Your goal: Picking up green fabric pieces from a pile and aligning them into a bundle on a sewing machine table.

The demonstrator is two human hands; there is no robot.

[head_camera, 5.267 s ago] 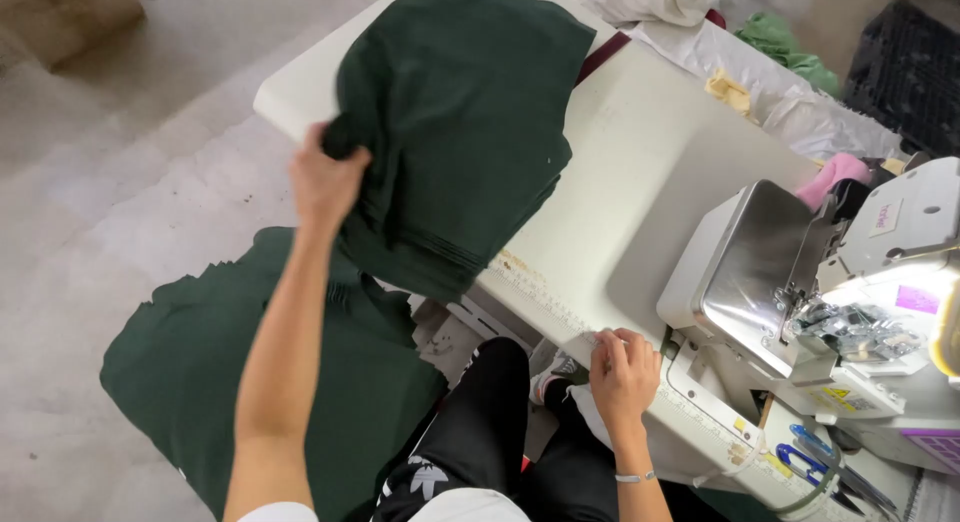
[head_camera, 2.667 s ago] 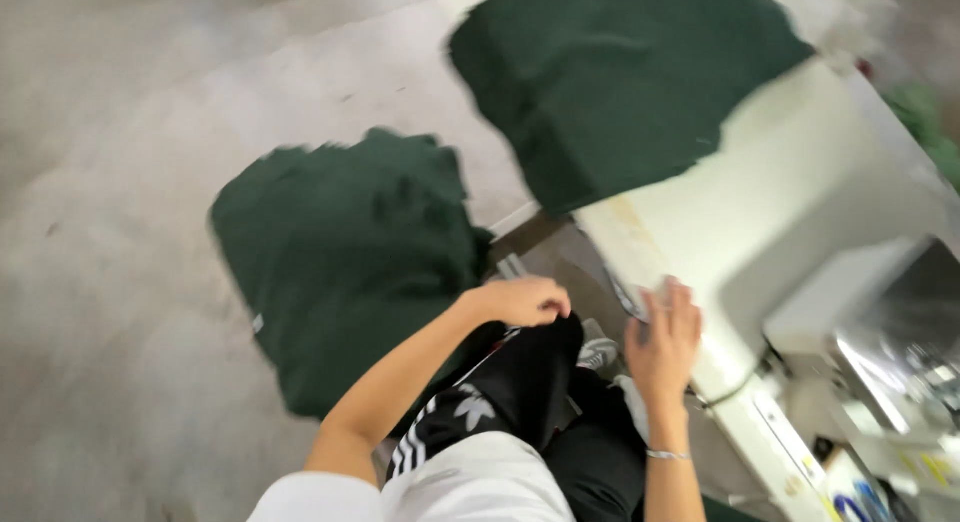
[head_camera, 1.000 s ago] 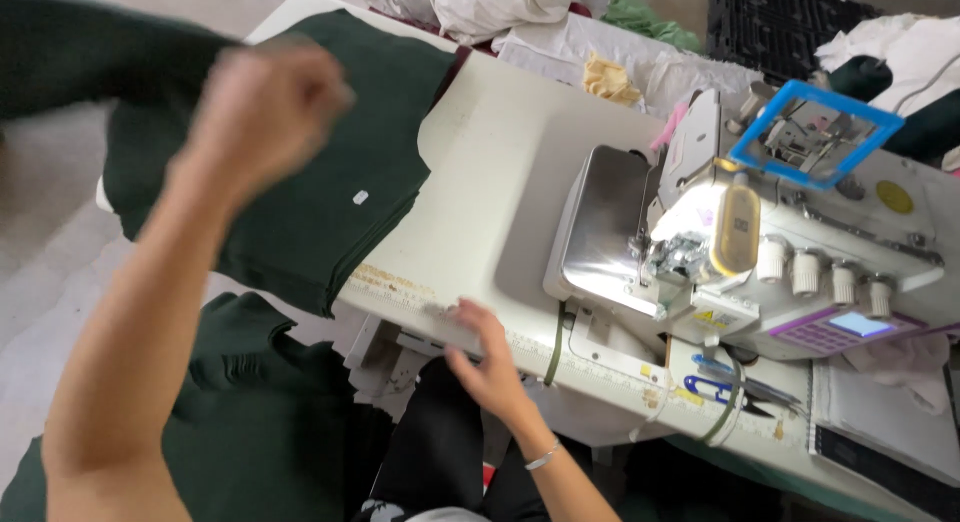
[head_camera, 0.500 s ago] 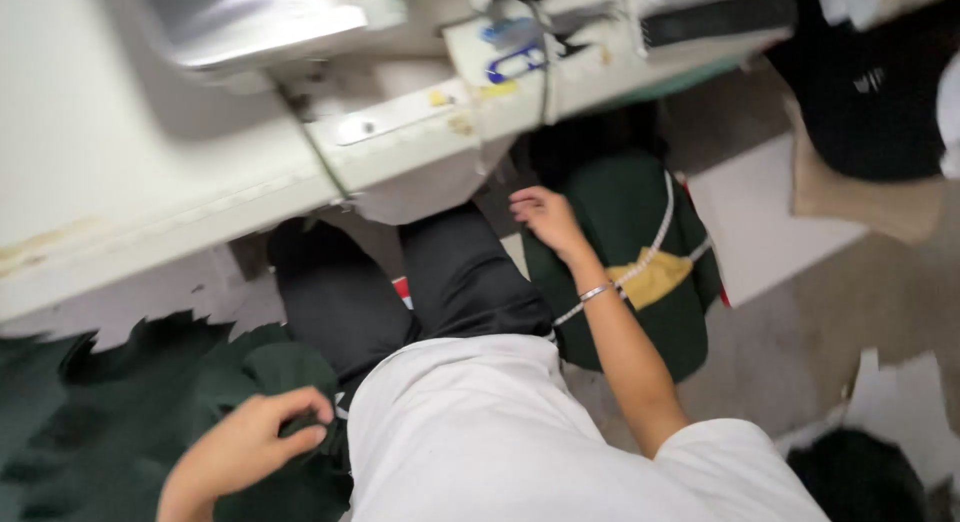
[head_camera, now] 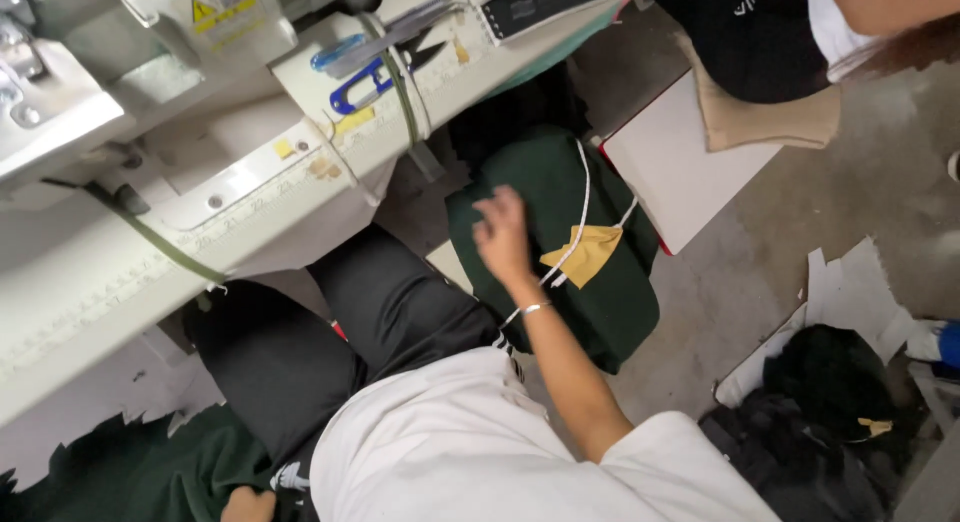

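I am seated at a sewing table, looking down to my right. My right hand (head_camera: 503,234) reaches over a stack of dark green fabric (head_camera: 560,252) on the floor beside my leg, fingers apart and holding nothing. A white cord and a yellow tag (head_camera: 583,254) lie on that stack. My left hand (head_camera: 248,504) is at the bottom edge, low by my thigh, touching another heap of dark green fabric (head_camera: 130,477); its fingers are mostly cut off by the frame.
The white sewing table (head_camera: 230,192) with a machine (head_camera: 120,42) and blue-handled scissors (head_camera: 365,77) fills the upper left. A white board (head_camera: 680,172) stands right of the green stack. Dark clothes (head_camera: 830,402) and paper scraps lie at lower right. Another person's dark clothing (head_camera: 760,32) is at upper right.
My view swung from the table top down to the floor on my right. My right hand moved off the table edge down to the green stack; my left hand dropped to my thigh.
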